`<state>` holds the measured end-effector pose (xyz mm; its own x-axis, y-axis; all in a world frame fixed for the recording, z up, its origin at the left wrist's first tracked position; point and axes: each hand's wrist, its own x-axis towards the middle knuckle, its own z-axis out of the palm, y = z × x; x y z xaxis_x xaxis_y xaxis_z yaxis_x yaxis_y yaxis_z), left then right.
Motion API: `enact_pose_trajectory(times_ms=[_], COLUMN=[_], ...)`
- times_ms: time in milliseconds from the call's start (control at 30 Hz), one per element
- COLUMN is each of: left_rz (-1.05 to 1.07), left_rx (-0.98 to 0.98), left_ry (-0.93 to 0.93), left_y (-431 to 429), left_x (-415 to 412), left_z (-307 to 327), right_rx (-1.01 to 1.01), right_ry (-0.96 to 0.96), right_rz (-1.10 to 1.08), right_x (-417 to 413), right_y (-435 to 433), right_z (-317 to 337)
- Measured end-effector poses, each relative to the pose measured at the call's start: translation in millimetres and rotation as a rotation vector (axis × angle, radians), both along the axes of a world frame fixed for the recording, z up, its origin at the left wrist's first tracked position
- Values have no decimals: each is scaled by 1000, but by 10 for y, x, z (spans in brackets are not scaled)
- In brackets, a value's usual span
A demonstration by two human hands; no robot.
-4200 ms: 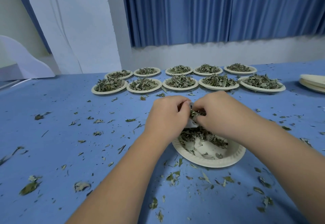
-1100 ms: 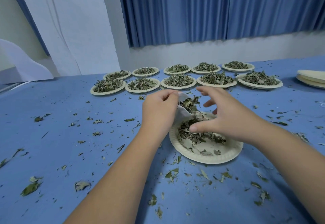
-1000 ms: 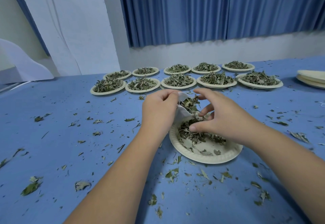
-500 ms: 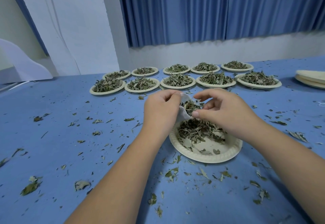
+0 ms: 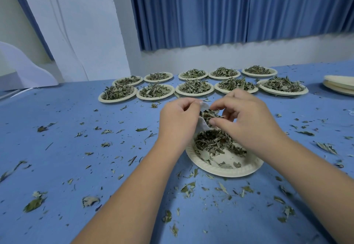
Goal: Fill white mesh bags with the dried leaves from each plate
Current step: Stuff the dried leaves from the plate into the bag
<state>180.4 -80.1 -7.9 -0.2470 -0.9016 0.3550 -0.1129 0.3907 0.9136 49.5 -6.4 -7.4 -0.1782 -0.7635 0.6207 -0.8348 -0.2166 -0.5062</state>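
1. White mesh makes up the small bag. It is thin and soft and looks crumpled. Dark green dried leaves fill its open mouth.
2. The left hand holds the bag by its left edge, with the fingers curled round the cloth near the top. Most of the bag is hidden behind this hand.
3. The right hand is just beside the bag on the other side. Its fingers are bent. The thumb and first finger pinch the clump of leaves at the bag's mouth.
4. The bag sits between the two hands, up in the air, over the far edge of a pale paper plate.
5. The bag stands about up and down. Its mouth is turned toward the right hand. The bottom end hangs down toward the plate.
6. More leaves lie in a heap on the far half of that plate. The near half is mostly bare.
7. The plate rests on a blue table. Small leaf bits are scattered all over it.
8. Ten full plates sit in two rows at the back of the table.
9. A stack of bare plates is at the far right edge.
10. Blue curtains hang behind the table.
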Motion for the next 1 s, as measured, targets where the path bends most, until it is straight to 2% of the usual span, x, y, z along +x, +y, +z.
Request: enact_pose_trajectory(times_ms=[333,533,700,867,1000], left_rz=[-78,-62,-68,-95,-87], left_rx=[1,5,15,-25,-32], left_ry=[-38,-22,-4,-1,29], left_y=[97,90,84,78,76], left_x=[-34,-14,-11,-22,-14], left_z=[-2,8,-2,-7,10], right_rx=[-19,78,95,41,60], right_ry=[104,97,36,-168,-259], right_rz=[-97,-24,24,8,44], right_x=[89,96,56,75,81], right_y=[-41,-61,-48,-103,-224], right_z=[16,22,44,57,97])
